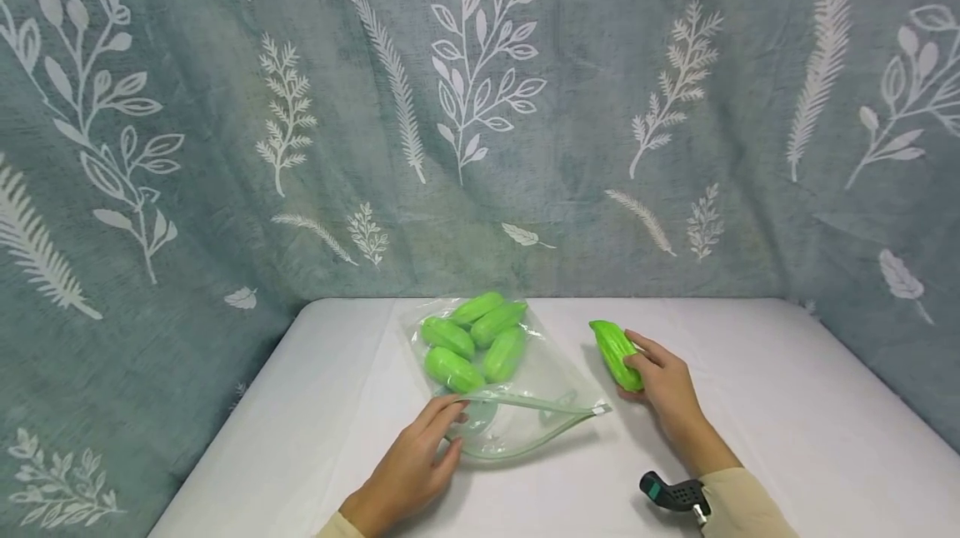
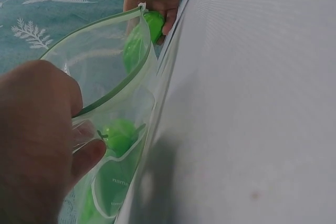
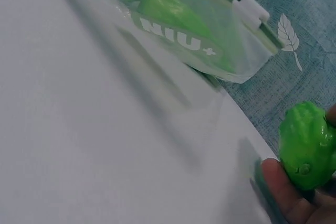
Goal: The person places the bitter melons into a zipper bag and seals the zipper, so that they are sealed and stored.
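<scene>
A clear zip bag [image 1: 555, 371] with a green seal lies on the table, its mouth gaping toward me. Inside it are several light green gourd-like vegetables [image 1: 448, 338]. My left hand [image 1: 416, 459] holds the bag's rim at the left end of the mouth; in the left wrist view, the thumb is outside the bag and the other fingertips are hidden. To the right of the bag, my right hand [image 1: 667, 392] grips a bright green, ridged bitter melon [image 1: 615, 352] with a pointed tip. The right wrist view shows the melon's bumpy end [image 3: 304, 148] between thumb and fingers.
A white slider [image 1: 598, 410] sits at the right end of the bag's seal. White cloth covers the table [image 1: 810, 421], and a patterned grey-green curtain [image 1: 570, 105] hangs behind and at both sides. A black device [image 1: 671, 495] is strapped at my right wrist.
</scene>
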Tool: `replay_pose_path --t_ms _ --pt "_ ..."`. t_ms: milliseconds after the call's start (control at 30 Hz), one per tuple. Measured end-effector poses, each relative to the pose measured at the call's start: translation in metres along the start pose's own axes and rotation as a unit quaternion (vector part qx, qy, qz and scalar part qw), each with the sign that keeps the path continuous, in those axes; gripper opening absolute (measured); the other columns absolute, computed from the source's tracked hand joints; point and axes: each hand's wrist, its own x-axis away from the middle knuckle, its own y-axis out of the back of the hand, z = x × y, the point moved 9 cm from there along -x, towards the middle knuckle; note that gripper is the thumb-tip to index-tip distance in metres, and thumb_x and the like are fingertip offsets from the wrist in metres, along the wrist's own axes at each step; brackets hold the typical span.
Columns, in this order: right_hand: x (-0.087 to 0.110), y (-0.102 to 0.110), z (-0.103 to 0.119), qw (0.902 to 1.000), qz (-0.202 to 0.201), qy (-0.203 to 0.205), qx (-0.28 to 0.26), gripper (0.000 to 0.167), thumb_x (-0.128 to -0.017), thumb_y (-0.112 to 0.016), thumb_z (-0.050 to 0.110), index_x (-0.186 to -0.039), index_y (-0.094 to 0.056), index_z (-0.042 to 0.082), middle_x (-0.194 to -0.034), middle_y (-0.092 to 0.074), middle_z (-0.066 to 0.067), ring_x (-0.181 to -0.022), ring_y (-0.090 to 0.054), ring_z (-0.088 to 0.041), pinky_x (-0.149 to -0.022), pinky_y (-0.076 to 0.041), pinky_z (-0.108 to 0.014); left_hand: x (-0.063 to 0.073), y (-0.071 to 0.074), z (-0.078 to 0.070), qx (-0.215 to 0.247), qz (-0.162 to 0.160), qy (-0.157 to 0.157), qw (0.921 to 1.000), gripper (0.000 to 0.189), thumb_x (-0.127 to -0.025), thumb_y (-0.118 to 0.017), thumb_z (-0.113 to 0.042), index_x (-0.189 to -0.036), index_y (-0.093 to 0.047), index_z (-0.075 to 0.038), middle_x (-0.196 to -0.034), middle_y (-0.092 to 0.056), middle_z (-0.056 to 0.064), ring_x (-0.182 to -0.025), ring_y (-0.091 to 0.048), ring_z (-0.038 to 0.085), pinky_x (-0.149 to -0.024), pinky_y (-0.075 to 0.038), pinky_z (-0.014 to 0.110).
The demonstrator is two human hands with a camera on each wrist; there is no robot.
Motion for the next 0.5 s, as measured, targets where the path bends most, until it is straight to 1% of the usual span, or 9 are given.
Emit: replay_pose_path --t_ms 67,167,267,367,500 --pt "-0.0003 0.0012 -0.0005 0.9999 0.002 -0.009 -0.010 0.056 -0.101 -0.049 0.016 -0.156 -0.037 0.015 -0.157 -0.028 -0.023 -0.131 -0.037 -0.036 -0.081 -0.061 -0.035 -0.0017 0.0001 0.0006 0.001 0.004 0.002 1.0000 0.049 -0.087 -0.068 0.001 -0.134 -0.054 0.001 -0.129 -0.056 0.009 -0.110 -0.063 0.016 -0.094 -0.050 0.018" --pt "-0.0013 0.0009 -0.0034 0.9993 0.007 -0.023 -0.029 0.057 -0.102 -0.050 0.017 -0.156 -0.036 0.014 -0.160 -0.023 -0.022 -0.133 -0.034 -0.036 -0.082 -0.061 -0.036 -0.0017 0.0001 0.0004 -0.004 -0.002 -0.005 1.0000 0.050 -0.085 -0.070 0.002 -0.133 -0.055 0.002 -0.128 -0.057 0.010 -0.109 -0.064 0.016 -0.092 -0.052 0.021" --pt "-0.0018 -0.0008 -0.0073 0.9985 0.014 -0.029 -0.045 0.058 -0.102 -0.053 0.020 -0.157 -0.035 0.014 -0.156 -0.027 -0.025 -0.132 -0.035 -0.036 -0.083 -0.060 -0.038 0.0001 0.0000 0.0006 -0.007 -0.006 -0.006 0.9999 0.051 -0.084 -0.071 0.002 -0.133 -0.056 0.003 -0.128 -0.057 0.010 -0.108 -0.064 0.016 -0.090 -0.054 0.023" --pt "-0.0002 -0.0022 -0.0075 0.9981 0.022 -0.024 -0.052 0.060 -0.101 -0.058 0.023 -0.157 -0.035 0.014 -0.152 -0.031 -0.026 -0.129 -0.037 -0.035 -0.085 -0.060 -0.038 0.0003 -0.0005 0.0010 -0.003 -0.002 -0.002 1.0000 0.050 -0.085 -0.070 0.001 -0.133 -0.056 0.003 -0.127 -0.057 0.011 -0.109 -0.064 0.016 -0.091 -0.053 0.023" --pt "0.0035 -0.0048 -0.0071 0.9982 0.035 -0.019 -0.044 0.065 -0.099 -0.063 0.021 -0.157 -0.035 0.013 -0.150 -0.032 -0.027 -0.125 -0.040 -0.036 -0.083 -0.060 -0.037 0.0003 0.0002 0.0011 -0.002 0.000 0.000 1.0000 0.050 -0.085 -0.070 0.001 -0.133 -0.055 0.003 -0.127 -0.057 0.011 -0.109 -0.064 0.017 -0.093 -0.053 0.023"
